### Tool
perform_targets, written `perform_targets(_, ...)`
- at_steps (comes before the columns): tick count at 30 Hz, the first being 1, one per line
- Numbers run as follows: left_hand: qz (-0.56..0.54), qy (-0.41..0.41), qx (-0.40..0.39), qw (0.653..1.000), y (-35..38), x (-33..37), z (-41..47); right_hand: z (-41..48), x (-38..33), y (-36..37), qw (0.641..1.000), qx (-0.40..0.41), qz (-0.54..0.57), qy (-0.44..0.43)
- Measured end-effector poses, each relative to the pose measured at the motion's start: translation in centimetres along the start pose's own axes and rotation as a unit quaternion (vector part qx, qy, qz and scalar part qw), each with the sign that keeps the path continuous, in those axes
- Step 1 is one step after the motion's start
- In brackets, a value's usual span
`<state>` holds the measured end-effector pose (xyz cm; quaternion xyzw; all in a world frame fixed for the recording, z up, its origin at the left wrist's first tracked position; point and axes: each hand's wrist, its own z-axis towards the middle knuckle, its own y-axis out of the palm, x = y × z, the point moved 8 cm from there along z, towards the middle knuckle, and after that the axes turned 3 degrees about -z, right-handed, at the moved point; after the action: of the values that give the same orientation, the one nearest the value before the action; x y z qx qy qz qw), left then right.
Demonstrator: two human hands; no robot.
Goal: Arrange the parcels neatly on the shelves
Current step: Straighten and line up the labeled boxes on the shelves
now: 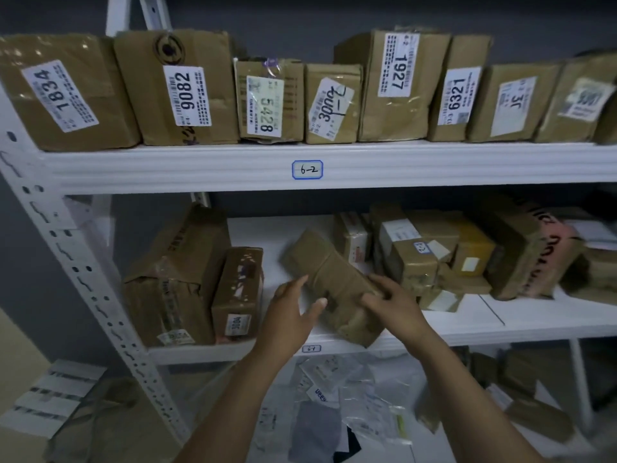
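At the left end of the middle shelf (253, 232) a large crumpled carton (173, 279), glossy with tape, stands against a smaller upright box (237, 295) whose label faces out; that pair sets the pattern to copy. Just right of them the left hand (288, 317) is spread, fingers straight and holding nothing, its thumb at the near face of the brown parcel (330, 279). The parcel, an oblong in creased matt wrapping banded with tape, lies skewed across the bare white shelf, its near corner over the front lip. The right hand (397, 304) grips its right edge, fingers curled over the top. The best move, I judge, is to pivot it upright and slide it flush beside the smaller box, any label outward, the open palm steadying its left side. Further right a jumble of taped parcels (430, 259) lies heaped, soft-cornered and uneven.
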<state>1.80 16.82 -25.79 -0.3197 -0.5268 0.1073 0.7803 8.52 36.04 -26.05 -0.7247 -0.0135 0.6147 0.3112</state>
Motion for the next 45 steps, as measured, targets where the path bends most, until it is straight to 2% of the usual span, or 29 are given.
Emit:
perform_targets(2,-0.090,-0.061,-0.035,0.994,1.7,-0.6,0.2,-0.5,0.0,0.0,0.994,-0.024,0.102,0.017)
perform_targets(4,-0.197,-0.099,-0.038,0.975,2.8,-1.2,0.5,-1.0,0.2,0.0,0.984,-0.060,0.163,0.029)
perform_targets(8,-0.413,-0.191,-0.017,0.890,3.5,-2.4,0.6,-1.6,1.7,0.0,0.973,-0.126,0.191,0.025)
perform_targets(11,-0.451,-0.202,0.016,0.869,2.6,-3.0,0.9,-1.8,3.6,0.2,0.960,-0.162,0.224,0.039)
perform_targets(14,-0.480,-0.191,0.014,0.856,2.0,-3.0,0.9,-2.6,3.8,0.5,0.967,-0.186,0.173,0.026)
perform_targets(20,-0.454,-0.143,0.035,0.879,1.0,-2.4,1.0,-3.5,0.3,0.5,0.988,-0.145,0.052,-0.007)
perform_targets(27,-0.398,-0.048,0.071,0.913,-2.3,-0.1,1.0,-2.9,-5.3,0.8,0.990,-0.034,0.011,-0.135)
perform_targets(29,-0.350,-0.026,0.054,0.935,-2.6,0.3,1.0,-2.8,-6.2,1.2,0.988,-0.023,0.024,-0.153)
perform_targets(32,-0.279,-0.007,0.029,0.960,-2.4,0.3,0.6,-3.5,-7.0,2.2,0.984,-0.058,0.091,-0.139)
perform_targets(35,-0.196,-0.002,0.055,0.979,-3.1,0.6,0.1,-4.0,-7.3,2.2,0.982,-0.065,0.122,-0.131)
perform_targets(37,-0.181,0.010,0.041,0.983,-3.4,1.0,-0.1,-4.0,-7.6,1.8,0.983,-0.048,0.134,-0.118)
perform_targets(41,-0.250,0.036,-0.015,0.967,-4.2,2.6,-0.9,-3.6,-8.1,1.1,0.983,-0.012,0.147,-0.105)
perform_targets(45,-0.307,0.009,-0.008,0.952,-4.8,2.1,-1.1,-3.7,-8.4,0.9,0.983,-0.006,0.126,-0.132)
